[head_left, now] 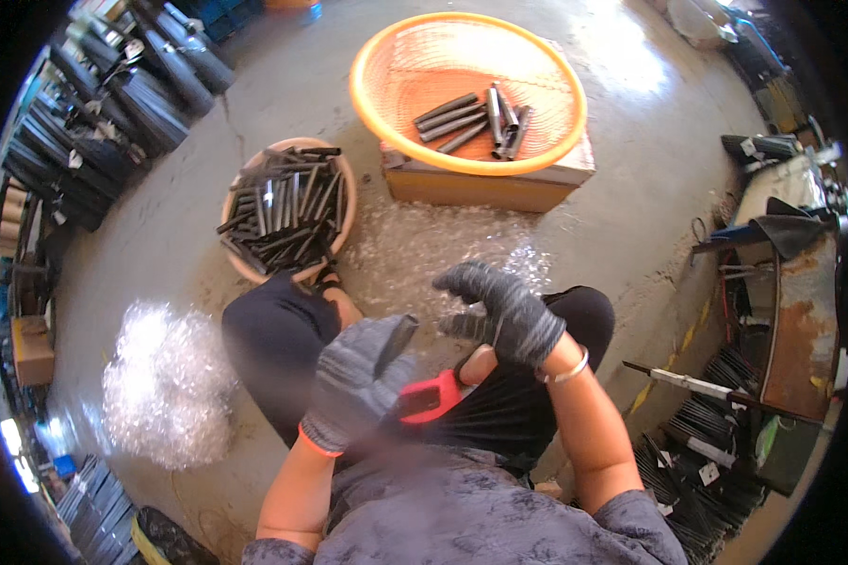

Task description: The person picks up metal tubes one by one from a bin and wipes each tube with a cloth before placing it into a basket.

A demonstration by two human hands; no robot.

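Note:
My left hand [358,377], in a grey knit glove with an orange cuff, is closed around a short dark tube [398,341] that pokes out by the thumb. My right hand [504,315], in a matching glove, hovers over my lap with its fingers apart and nothing in them. Just right of the left hand is a bright red object [432,397] with a dark panel; its kind is unclear. Ahead, a large orange mesh basket [462,28] holds several dark tubes [452,118]. A smaller pinkish basket [349,202] is heaped with similar tubes [287,202].
The orange basket rests on a cardboard box [481,188]. Clear plastic shavings [424,245] are strewn before it, and a crumpled clear plastic heap [170,386] lies left. Bundles of dark rods [113,122] line the left. A rusty metal bench [801,320] stands at the right.

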